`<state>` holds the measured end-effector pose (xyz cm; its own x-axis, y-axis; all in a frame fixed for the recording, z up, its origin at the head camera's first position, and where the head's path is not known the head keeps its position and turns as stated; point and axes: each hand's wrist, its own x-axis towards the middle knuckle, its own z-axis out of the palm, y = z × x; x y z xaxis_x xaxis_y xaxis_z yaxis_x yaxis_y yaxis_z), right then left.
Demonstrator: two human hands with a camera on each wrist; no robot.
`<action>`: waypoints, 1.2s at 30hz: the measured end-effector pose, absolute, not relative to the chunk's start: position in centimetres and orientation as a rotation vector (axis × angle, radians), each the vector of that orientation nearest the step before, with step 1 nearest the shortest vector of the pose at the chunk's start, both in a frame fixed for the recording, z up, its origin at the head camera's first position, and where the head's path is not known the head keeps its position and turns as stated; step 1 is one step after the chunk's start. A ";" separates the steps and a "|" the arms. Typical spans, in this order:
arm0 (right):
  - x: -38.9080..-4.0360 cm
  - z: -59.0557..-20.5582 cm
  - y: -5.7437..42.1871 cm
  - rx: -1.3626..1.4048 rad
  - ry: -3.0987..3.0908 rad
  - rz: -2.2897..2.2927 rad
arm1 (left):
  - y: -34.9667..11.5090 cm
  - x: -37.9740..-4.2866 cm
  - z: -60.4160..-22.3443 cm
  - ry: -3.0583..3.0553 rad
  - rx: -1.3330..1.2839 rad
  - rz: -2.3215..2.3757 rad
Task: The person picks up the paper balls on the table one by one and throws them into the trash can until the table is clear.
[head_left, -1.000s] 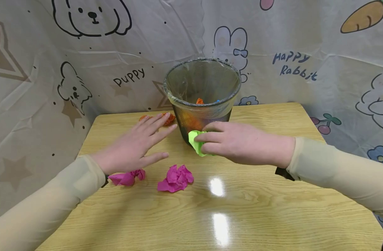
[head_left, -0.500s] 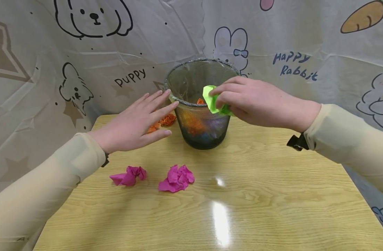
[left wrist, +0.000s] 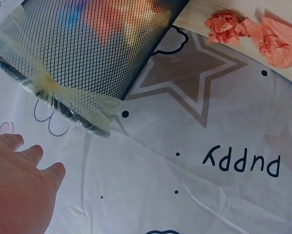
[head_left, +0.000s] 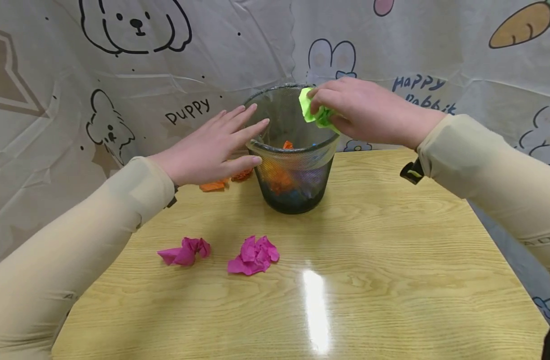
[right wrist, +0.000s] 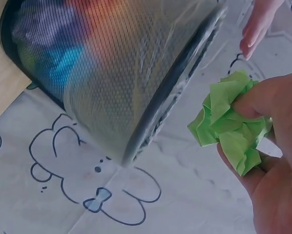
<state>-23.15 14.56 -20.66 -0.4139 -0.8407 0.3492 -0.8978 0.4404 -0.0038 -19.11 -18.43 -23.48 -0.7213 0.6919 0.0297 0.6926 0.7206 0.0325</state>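
My right hand (head_left: 362,110) pinches a crumpled green paper ball (right wrist: 229,119) between thumb and fingers, above the right side of the bin's opening. The black mesh bin (head_left: 297,185) stands upright at the back of the table, its rim covered by a clear liner. Through the mesh show orange, blue and purple crumpled papers (right wrist: 63,61). With straight, spread fingers, my left hand (head_left: 212,145) hovers at the left side of the rim, holding nothing; in the left wrist view its fingertips (left wrist: 53,173) are apart from the bin.
Two crumpled magenta papers (head_left: 254,256) lie on the wooden table (head_left: 392,280) in front of the bin. Crumpled orange papers (left wrist: 278,41) rest left of the bin, partly behind my left hand. A printed cloth (head_left: 239,55) hangs close behind the table.
My right hand has lifted the green paper ball from in front of the bin to above its rim. The left hand has risen and shifted right, toward the rim.
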 end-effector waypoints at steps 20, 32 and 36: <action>-27.3 -21.5 13.1 1.376 -2.639 0.192 | -16.9 -21.9 -22.6 -3.001 -1.074 -0.083; -27.9 -21.7 12.7 1.350 -2.672 0.132 | -17.1 -22.0 -22.9 -3.000 -1.067 -0.080; -28.2 -21.8 12.6 1.322 -2.696 0.110 | -17.1 -21.9 -22.8 -3.002 -1.068 -0.088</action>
